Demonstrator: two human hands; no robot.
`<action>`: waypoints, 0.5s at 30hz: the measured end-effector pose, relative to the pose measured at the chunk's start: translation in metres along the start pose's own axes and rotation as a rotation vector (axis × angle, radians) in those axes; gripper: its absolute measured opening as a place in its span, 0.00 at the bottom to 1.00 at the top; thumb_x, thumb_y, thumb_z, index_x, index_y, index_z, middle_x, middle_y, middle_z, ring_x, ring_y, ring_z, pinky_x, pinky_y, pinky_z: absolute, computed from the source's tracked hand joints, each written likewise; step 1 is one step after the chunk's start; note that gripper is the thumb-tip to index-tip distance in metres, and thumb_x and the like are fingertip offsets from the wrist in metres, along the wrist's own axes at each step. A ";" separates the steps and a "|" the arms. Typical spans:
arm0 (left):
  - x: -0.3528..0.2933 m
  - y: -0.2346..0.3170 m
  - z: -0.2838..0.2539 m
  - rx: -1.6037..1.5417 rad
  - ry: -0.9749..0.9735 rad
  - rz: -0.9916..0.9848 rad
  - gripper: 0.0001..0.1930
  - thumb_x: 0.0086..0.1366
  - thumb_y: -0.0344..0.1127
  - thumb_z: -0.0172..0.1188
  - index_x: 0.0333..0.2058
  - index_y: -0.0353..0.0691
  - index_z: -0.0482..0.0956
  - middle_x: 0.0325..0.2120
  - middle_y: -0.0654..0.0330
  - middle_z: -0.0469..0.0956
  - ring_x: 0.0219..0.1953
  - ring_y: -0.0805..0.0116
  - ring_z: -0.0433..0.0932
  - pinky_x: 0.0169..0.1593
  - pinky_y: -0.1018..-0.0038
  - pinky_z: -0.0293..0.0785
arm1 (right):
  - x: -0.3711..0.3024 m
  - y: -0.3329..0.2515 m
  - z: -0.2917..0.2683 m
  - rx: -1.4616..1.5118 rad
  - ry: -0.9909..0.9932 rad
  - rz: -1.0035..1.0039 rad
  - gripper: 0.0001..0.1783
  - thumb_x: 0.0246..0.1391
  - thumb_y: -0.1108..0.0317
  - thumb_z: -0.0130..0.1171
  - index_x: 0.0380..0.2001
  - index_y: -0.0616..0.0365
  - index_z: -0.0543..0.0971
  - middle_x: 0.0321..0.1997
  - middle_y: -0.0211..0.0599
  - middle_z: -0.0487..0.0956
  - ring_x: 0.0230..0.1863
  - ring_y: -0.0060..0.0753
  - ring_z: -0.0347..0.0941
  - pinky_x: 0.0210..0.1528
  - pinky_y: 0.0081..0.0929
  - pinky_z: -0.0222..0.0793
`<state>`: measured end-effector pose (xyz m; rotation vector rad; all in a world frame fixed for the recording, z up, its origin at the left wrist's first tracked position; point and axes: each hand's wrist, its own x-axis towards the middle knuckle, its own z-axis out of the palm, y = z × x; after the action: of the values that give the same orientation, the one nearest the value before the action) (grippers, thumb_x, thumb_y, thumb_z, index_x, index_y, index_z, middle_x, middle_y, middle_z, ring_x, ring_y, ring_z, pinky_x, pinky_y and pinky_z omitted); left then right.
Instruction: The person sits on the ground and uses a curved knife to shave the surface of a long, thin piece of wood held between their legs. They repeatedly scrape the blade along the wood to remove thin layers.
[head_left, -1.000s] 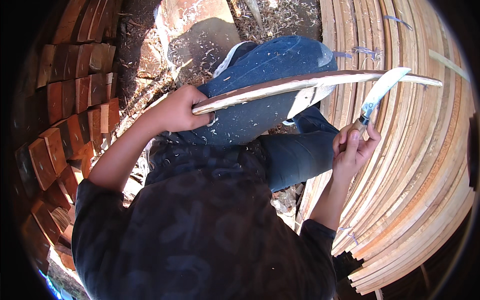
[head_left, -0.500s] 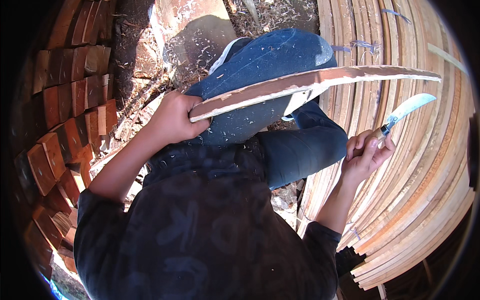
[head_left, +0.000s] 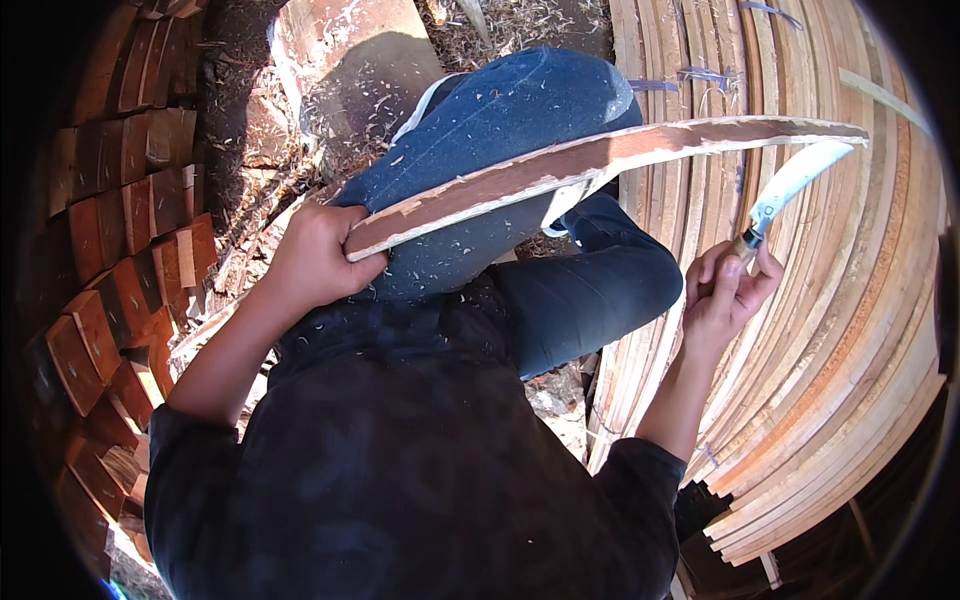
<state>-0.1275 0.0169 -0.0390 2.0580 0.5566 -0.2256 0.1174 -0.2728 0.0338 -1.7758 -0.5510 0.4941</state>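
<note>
My left hand (head_left: pixel 328 250) is closed around the near end of a long wooden strip (head_left: pixel 480 191). The strip has a brown, bark-like face and pale, ragged edges. It passes over my bent leg in blue jeans (head_left: pixel 500 110), and its far end reaches out to the right. My right hand (head_left: pixel 731 290) grips the short handle of a knife (head_left: pixel 793 184) with a broad, curved blade. The blade points up and right, its tip close below the strip's far end; whether they touch I cannot tell.
Bundles of long pale wooden strips (head_left: pixel 800 330), tied with bluish bands, lie along the right side. Stacked reddish-brown wood blocks (head_left: pixel 100 345) line the left. Shavings litter the ground and a flat board (head_left: pixel 375 80) ahead.
The knife has come up and left, bringing its blade tip nearer the strip's far end. The strip and my left hand sit slightly further left, as does the whole view.
</note>
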 end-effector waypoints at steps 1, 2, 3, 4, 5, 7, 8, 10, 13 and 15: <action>-0.001 -0.003 0.003 -0.010 -0.001 0.010 0.11 0.40 0.36 0.62 0.18 0.33 0.73 0.13 0.48 0.71 0.19 0.49 0.74 0.26 0.63 0.70 | -0.005 0.007 -0.006 -0.141 -0.086 0.047 0.20 0.58 0.74 0.55 0.53 0.58 0.64 0.27 0.33 0.72 0.22 0.17 0.65 0.24 0.15 0.62; 0.001 -0.007 0.003 -0.009 0.023 0.028 0.11 0.40 0.36 0.62 0.18 0.34 0.73 0.13 0.48 0.70 0.18 0.49 0.74 0.25 0.64 0.70 | -0.012 0.015 -0.005 -0.268 -0.223 -0.021 0.20 0.58 0.73 0.55 0.52 0.58 0.64 0.27 0.33 0.72 0.22 0.17 0.65 0.24 0.15 0.62; 0.002 -0.006 0.000 -0.007 0.011 0.028 0.11 0.40 0.36 0.62 0.18 0.34 0.73 0.13 0.48 0.70 0.18 0.49 0.74 0.25 0.64 0.70 | -0.018 0.018 -0.003 -0.396 -0.358 -0.090 0.20 0.58 0.73 0.55 0.52 0.58 0.64 0.26 0.32 0.71 0.22 0.17 0.66 0.25 0.15 0.62; 0.002 -0.002 -0.002 -0.005 0.000 0.029 0.11 0.40 0.36 0.62 0.18 0.34 0.73 0.13 0.48 0.70 0.19 0.49 0.74 0.25 0.64 0.70 | -0.017 0.017 -0.005 -0.270 -0.301 -0.096 0.20 0.58 0.73 0.55 0.53 0.57 0.63 0.25 0.32 0.71 0.22 0.16 0.65 0.23 0.15 0.62; -0.003 -0.002 0.001 -0.023 -0.018 0.016 0.11 0.40 0.36 0.62 0.18 0.34 0.73 0.13 0.48 0.70 0.19 0.49 0.74 0.25 0.64 0.70 | -0.015 0.010 -0.007 -0.155 -0.260 -0.085 0.21 0.58 0.73 0.55 0.53 0.56 0.63 0.24 0.32 0.70 0.21 0.16 0.65 0.22 0.15 0.61; -0.004 -0.006 0.002 -0.057 0.000 -0.019 0.11 0.40 0.36 0.62 0.17 0.33 0.73 0.13 0.48 0.70 0.19 0.50 0.74 0.26 0.63 0.70 | -0.004 0.011 -0.007 0.012 -0.086 -0.015 0.22 0.59 0.72 0.53 0.54 0.54 0.59 0.21 0.31 0.69 0.18 0.15 0.63 0.17 0.13 0.57; -0.001 -0.007 0.000 -0.032 -0.003 -0.002 0.11 0.40 0.36 0.62 0.17 0.33 0.73 0.13 0.48 0.70 0.19 0.49 0.74 0.27 0.63 0.70 | -0.006 0.017 0.001 -0.029 -0.107 -0.005 0.22 0.60 0.73 0.53 0.54 0.53 0.58 0.21 0.31 0.68 0.17 0.15 0.62 0.16 0.13 0.57; 0.000 -0.005 -0.002 -0.020 -0.024 0.005 0.11 0.40 0.36 0.62 0.17 0.33 0.73 0.13 0.48 0.71 0.19 0.49 0.74 0.27 0.63 0.70 | -0.014 0.016 0.010 -0.001 -0.165 0.007 0.21 0.60 0.74 0.52 0.54 0.53 0.58 0.21 0.33 0.69 0.15 0.15 0.60 0.15 0.13 0.56; -0.006 -0.004 -0.001 -0.024 -0.021 -0.024 0.12 0.40 0.36 0.62 0.17 0.34 0.73 0.13 0.48 0.71 0.19 0.48 0.74 0.27 0.62 0.70 | 0.006 0.010 -0.014 0.109 0.003 -0.051 0.22 0.58 0.74 0.54 0.54 0.54 0.60 0.21 0.35 0.69 0.16 0.14 0.60 0.14 0.13 0.55; -0.006 -0.006 0.001 0.029 0.004 -0.014 0.11 0.39 0.36 0.62 0.17 0.34 0.73 0.13 0.48 0.71 0.19 0.48 0.73 0.27 0.62 0.70 | 0.009 0.003 -0.004 0.330 0.155 -0.057 0.23 0.56 0.76 0.56 0.53 0.56 0.61 0.20 0.31 0.67 0.17 0.15 0.59 0.19 0.14 0.57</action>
<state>-0.1354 0.0170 -0.0417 2.0833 0.5734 -0.2385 0.1271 -0.2712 0.0315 -1.4643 -0.3854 0.3791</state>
